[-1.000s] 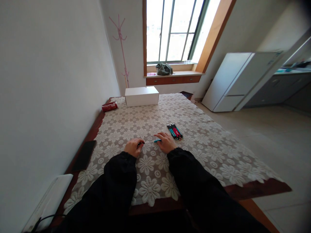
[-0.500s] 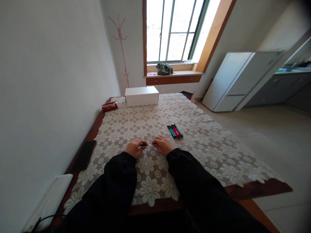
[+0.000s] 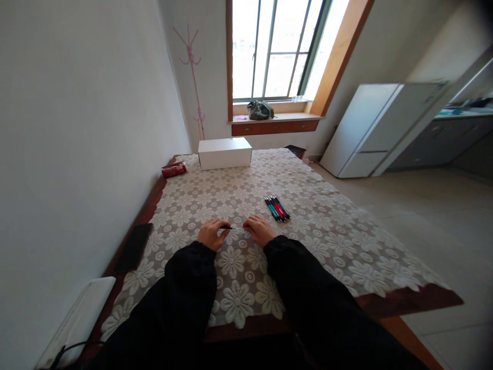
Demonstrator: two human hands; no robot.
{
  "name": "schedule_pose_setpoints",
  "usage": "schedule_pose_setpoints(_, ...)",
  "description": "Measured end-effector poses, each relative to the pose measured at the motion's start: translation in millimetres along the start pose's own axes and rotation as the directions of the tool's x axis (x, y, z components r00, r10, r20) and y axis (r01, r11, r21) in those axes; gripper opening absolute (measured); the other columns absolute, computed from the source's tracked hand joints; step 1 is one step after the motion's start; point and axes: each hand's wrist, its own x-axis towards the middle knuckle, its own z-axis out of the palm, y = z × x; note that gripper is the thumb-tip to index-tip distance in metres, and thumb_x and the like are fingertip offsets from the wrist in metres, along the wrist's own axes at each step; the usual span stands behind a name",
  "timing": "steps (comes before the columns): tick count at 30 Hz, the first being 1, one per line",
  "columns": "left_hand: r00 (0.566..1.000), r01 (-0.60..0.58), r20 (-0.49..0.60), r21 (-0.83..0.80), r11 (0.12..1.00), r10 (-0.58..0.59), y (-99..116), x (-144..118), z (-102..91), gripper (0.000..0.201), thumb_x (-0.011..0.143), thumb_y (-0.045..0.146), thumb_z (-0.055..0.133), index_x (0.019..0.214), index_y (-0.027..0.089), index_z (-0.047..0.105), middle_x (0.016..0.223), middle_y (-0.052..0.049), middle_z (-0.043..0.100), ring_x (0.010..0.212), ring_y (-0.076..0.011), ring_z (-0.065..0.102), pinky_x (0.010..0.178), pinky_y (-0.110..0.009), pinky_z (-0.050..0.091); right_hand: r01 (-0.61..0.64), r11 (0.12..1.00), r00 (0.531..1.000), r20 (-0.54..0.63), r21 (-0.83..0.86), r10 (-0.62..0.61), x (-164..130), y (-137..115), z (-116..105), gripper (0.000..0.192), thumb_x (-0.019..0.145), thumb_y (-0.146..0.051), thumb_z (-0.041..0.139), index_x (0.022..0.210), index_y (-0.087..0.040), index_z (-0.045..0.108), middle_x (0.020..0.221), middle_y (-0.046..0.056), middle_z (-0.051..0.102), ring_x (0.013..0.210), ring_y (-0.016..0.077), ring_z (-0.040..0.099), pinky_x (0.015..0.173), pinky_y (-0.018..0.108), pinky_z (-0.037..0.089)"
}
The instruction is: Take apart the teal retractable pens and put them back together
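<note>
Right hand (image 3: 259,229) closed in along the pen (image 3: 232,227) toward the left hand (image 3: 211,234); blue barrel visible a second ago got covered, only black tip and thin refill showed between the grips.

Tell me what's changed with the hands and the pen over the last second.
The right hand has slid left along the pen, closing the gap to the left hand. The blue barrel seen a second ago is now hidden under its fingers; only the dark tip and a thin pale stretch show. Both hands still grip the pen. The pen bundle, white box and red packet have not moved.
</note>
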Motion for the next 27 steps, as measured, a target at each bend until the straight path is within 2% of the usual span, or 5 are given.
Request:
schedule_pose_setpoints(9, 0.999, 0.043, -0.025, 0.035, 0.998, -0.042, 4, 0, -5.7, 0.016, 0.085, 0.024, 0.059, 0.099, 0.023, 0.068, 0.102, -0.005, 0.070, 0.100, -0.0217, 0.061, 0.091, -0.036, 0.047, -0.038, 0.999, 0.999, -0.013, 0.009, 0.038, 0, -1, -2, 0.011, 0.090, -0.014, 0.054, 0.088, -0.021, 0.063, 0.094, 0.004, 0.065, 0.095, 0.0190, 0.055, 0.088, 0.032, 0.042)
schedule_pose_setpoints(12, 0.995, 0.096, -0.036, 0.062, 0.993, -0.094, 2, 0, -4.1, 0.017, 0.084, 0.021, 0.059, 0.099, 0.023, 0.068, 0.102, -0.005, 0.070, 0.101, -0.0221, 0.061, 0.091, -0.037, 0.046, -0.049, 0.999, 0.999, -0.014, -0.001, 0.049, 0, -2, -3, 0.011, 0.090, -0.014, 0.054, 0.088, -0.021, 0.063, 0.094, 0.004, 0.065, 0.095, 0.0188, 0.054, 0.088, 0.031, 0.042)
schedule_pose_setpoints(17, 0.987, 0.158, 0.016, 0.123, 0.980, -0.161, -5, -2, 2.2, 0.016, 0.083, 0.020, 0.060, 0.095, 0.024, 0.069, 0.103, -0.005, 0.070, 0.102, -0.0235, 0.060, 0.093, -0.040, 0.044, -0.058, 0.998, 0.998, -0.014, -0.017, 0.058, 0, -4, -4, 0.011, 0.090, -0.014, 0.054, 0.087, -0.020, 0.062, 0.093, 0.004, 0.064, 0.095, 0.0187, 0.054, 0.087, 0.031, 0.042)
schedule_pose_setpoints(21, 0.987, 0.149, 0.039, 0.137, 0.979, -0.155, -6, -2, 3.4, 0.017, 0.082, 0.025, 0.063, 0.098, 0.024, 0.069, 0.106, -0.005, 0.069, 0.104, -0.0246, 0.059, 0.094, -0.040, 0.044, -0.045, 0.999, 0.999, -0.010, -0.023, 0.044, 0, -4, -4, 0.010, 0.088, -0.013, 0.055, 0.087, -0.020, 0.062, 0.092, 0.004, 0.064, 0.093, 0.0187, 0.054, 0.086, 0.031, 0.042)
schedule_pose_setpoints(27, 0.998, 0.036, 0.047, 0.080, 0.996, -0.040, 0, 0, 0.0, 0.023, 0.084, 0.036, 0.064, 0.102, 0.023, 0.069, 0.106, -0.007, 0.069, 0.108, -0.0246, 0.058, 0.096, -0.038, 0.044, -0.006, 1.000, 1.000, 0.012, -0.021, 0.006, 0, -6, -2, 0.009, 0.087, -0.014, 0.057, 0.087, -0.020, 0.063, 0.092, 0.004, 0.064, 0.093, 0.0186, 0.055, 0.086, 0.031, 0.043)
